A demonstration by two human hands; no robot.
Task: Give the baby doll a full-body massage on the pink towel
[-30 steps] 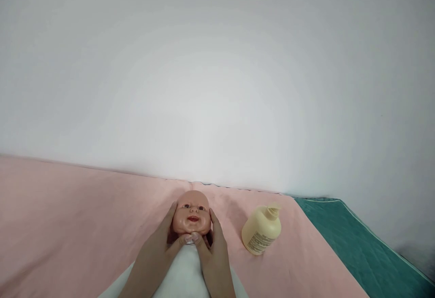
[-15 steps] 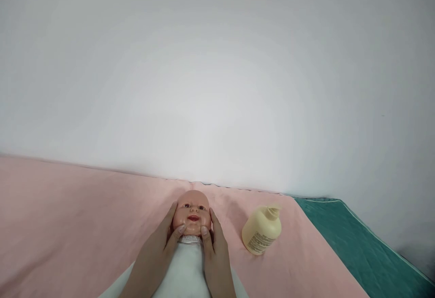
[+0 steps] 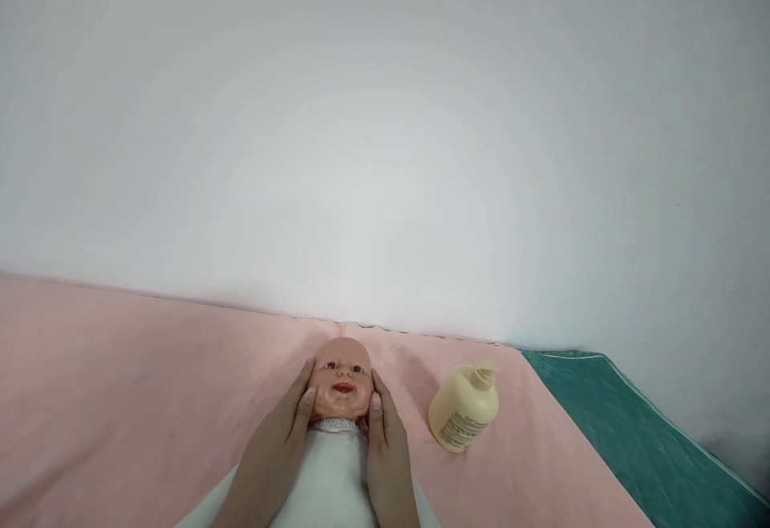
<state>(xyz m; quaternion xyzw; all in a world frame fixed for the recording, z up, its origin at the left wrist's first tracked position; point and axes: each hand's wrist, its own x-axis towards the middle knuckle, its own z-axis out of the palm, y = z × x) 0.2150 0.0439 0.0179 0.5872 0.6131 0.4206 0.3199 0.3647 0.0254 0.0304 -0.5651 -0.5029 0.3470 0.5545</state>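
A baby doll [image 3: 343,390] in a white garment lies on its back, its face up and its head pointing towards the wall. My left hand [image 3: 282,432] cups the left side of its head, with the thumb along the cheek. On the other side, my right hand [image 3: 388,436] holds the head the same way, its thumb at the cheek's edge. Fingers behind the head are partly hidden. To the right of my right hand stands a pale yellow bottle [image 3: 463,412] with a pump top and printed text, touched by neither hand.
A pink cloth [image 3: 150,400] spreads under the doll and the bottle. Green quilted fabric [image 3: 638,424] shows at the right, past the cloth's edge. A plain white wall [image 3: 385,151] rises directly behind.
Both thumbs have slid from beside the chin outward and up to the sides of the cheeks. The doll and the bottle stay in place.
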